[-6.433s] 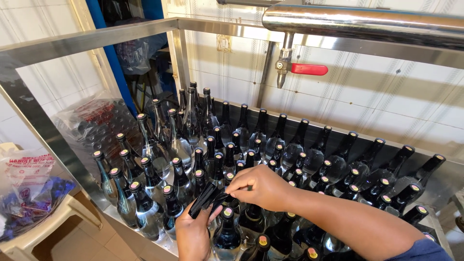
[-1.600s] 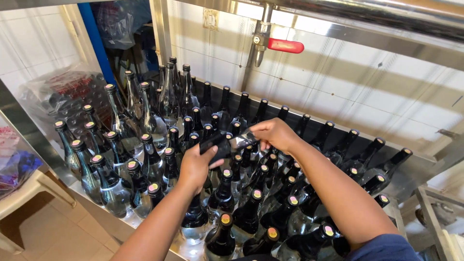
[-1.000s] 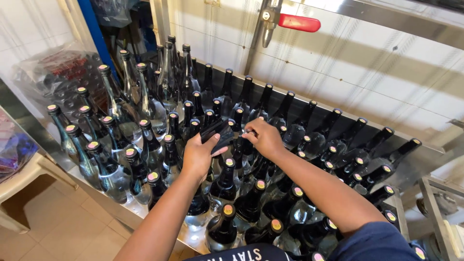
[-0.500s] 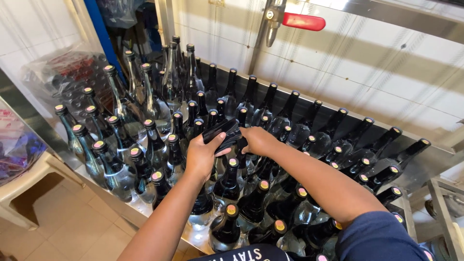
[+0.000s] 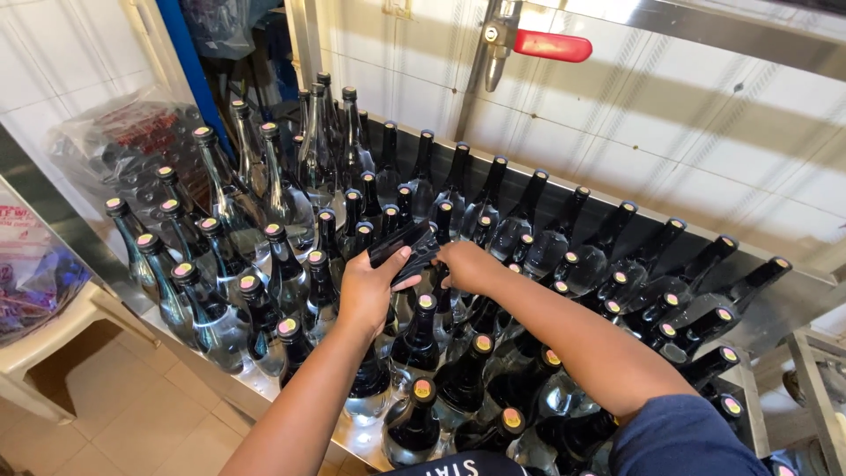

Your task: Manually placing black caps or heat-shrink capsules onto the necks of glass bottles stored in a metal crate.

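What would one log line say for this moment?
left hand: holds black sleeves | right hand: at same sleeves | below: capped dark glass bottles

Far left: clear plastic-wrapped pack [image 5: 123, 154] of dark bottles, with red labels showing through. Near left edge: clear plastic bag [image 5: 31, 269] with red print, blue and purple contents, resting on a cream surface.

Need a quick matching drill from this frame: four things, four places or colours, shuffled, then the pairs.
Things:
1. valve handle
2. left hand
3. plastic stool
4. bottle caps

Descriptions:
A. lower left, on the tiled floor
B. yellow with a pink centre
C. red, top of frame
D. holding a stack of black sleeves

Pairs: 1-C, 2-D, 3-A, 4-B
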